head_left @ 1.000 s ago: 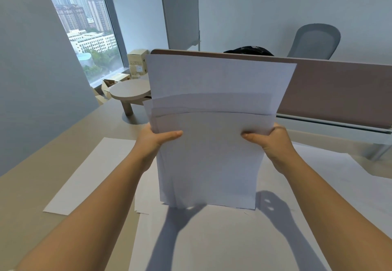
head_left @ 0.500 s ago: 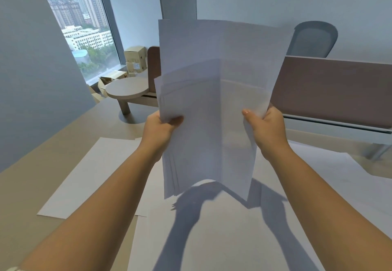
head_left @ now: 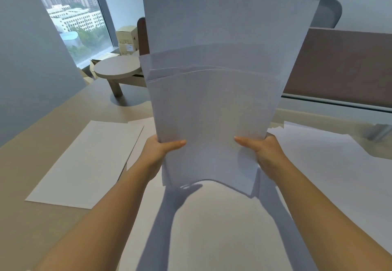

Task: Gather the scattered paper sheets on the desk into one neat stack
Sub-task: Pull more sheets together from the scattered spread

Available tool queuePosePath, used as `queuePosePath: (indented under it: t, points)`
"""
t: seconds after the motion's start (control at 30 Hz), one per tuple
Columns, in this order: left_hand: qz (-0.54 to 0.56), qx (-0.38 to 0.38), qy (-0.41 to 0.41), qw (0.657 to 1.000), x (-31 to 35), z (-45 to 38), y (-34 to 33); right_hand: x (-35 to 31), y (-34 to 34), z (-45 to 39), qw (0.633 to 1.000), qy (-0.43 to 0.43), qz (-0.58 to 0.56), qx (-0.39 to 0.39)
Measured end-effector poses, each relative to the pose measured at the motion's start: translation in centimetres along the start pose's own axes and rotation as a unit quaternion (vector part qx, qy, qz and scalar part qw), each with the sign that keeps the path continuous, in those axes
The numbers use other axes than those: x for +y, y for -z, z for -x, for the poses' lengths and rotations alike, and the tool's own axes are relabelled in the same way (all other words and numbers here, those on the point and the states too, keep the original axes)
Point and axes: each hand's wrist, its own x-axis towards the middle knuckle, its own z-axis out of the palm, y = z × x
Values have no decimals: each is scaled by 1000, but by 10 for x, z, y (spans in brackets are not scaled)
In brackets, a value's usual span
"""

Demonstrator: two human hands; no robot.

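Across the beige desk [head_left: 53,164], loose paper sheets [head_left: 89,160]; window [head_left: 74,14] behind.

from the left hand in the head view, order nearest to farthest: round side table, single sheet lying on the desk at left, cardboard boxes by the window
From the left hand:
1. Single sheet, flat on the desk just to its left.
2. Round side table, farther back, left of the held sheets.
3. Cardboard boxes, behind that table at the window.

The sheets [head_left: 214,105] at centre frame are plain white, shaded bluish grey. The table [head_left: 42,217] is beige. A flat sheet [head_left: 84,160] at lower left is white. The divider [head_left: 343,63] at upper right is dull brown, the chair [head_left: 331,14] behind it grey, the boxes [head_left: 126,39] near the window pale cream.
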Motion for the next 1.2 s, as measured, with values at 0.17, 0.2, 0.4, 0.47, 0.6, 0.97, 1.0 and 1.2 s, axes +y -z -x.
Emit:
queuePosePath:
  t: [0.17, 0.2, 0.4, 0.47, 0.6, 0.97, 1.0, 1.2]
  points:
    - [-20, 17, -26, 999, 13, -1, 9, -15, 12, 1, 999, 22, 18, -23]
    - [-20, 21, -30, 999, 15, 0, 10, -15, 13, 2, 999, 20, 19, -28]
    - [5, 45, -78, 996, 29, 0, -6, -26, 0, 1, 998, 50, -13, 20]
    - [10, 50, -99, 994, 37, -1, -7, -35, 0, 0, 997, 70, -21, 36]
    - [16, 34, -123, 992, 47, 0, -2, -44, 3, -1, 996, 87, -16, 29]
    - [-2, 1, -102, 995, 53, -2, -12, -44, 6, 1, 995, 99, -14, 3]
    - [-2, -3, -108, 994, 57, -3, -13, -46, 6, 0, 994, 104, -18, 12]
    - [-8, -54, -75, 996, 43, -9, 4, -32, 21, -3, 997, 66, -1, -28]
